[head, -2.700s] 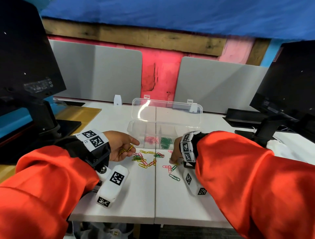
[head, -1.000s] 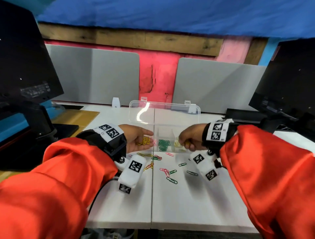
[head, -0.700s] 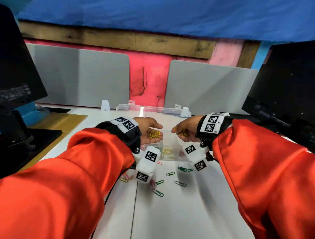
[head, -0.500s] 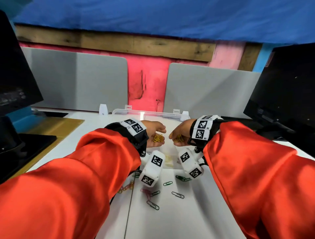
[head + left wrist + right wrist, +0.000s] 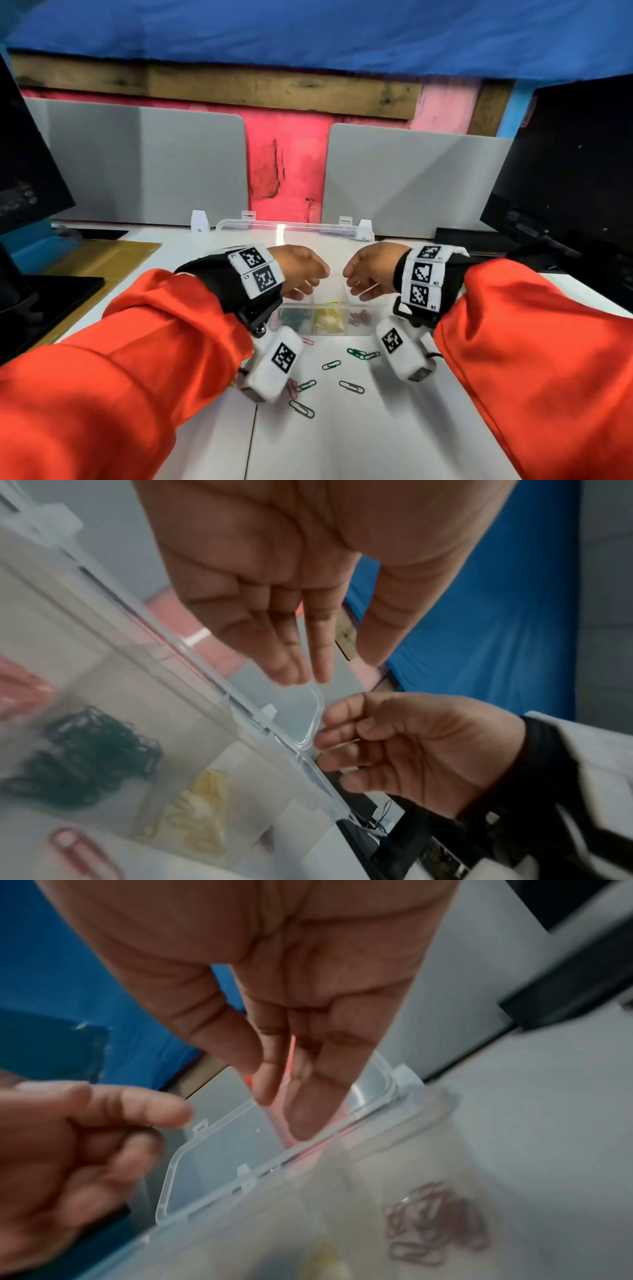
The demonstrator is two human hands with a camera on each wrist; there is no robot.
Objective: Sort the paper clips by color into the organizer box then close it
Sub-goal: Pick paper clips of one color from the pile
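The clear organizer box (image 5: 342,330) stands mid-desk, its lid (image 5: 260,226) folded back behind it. Behind the front wall lie green clips (image 5: 294,317), yellow clips (image 5: 327,320) and dark pink clips (image 5: 359,317), each colour in its own compartment. My left hand (image 5: 308,284) and right hand (image 5: 356,284) hover just above the box, facing each other, fingers relaxed and holding nothing. In the left wrist view the left hand (image 5: 308,669) points its straight fingers towards the lid edge (image 5: 316,718). The right hand (image 5: 284,1104) is likewise empty over the lid (image 5: 222,1150). Several loose green clips (image 5: 331,365) and a pink clip (image 5: 307,341) lie in front.
Black monitors stand at the left (image 5: 24,171) and right (image 5: 565,178) on the white desk (image 5: 342,445). Grey divider panels (image 5: 411,178) close off the back. A white clip bracket (image 5: 199,221) stands beside the lid.
Both hands carried yellow clips up from the desk to the box and let them go; now both are empty above it. The view has tilted down and closer.
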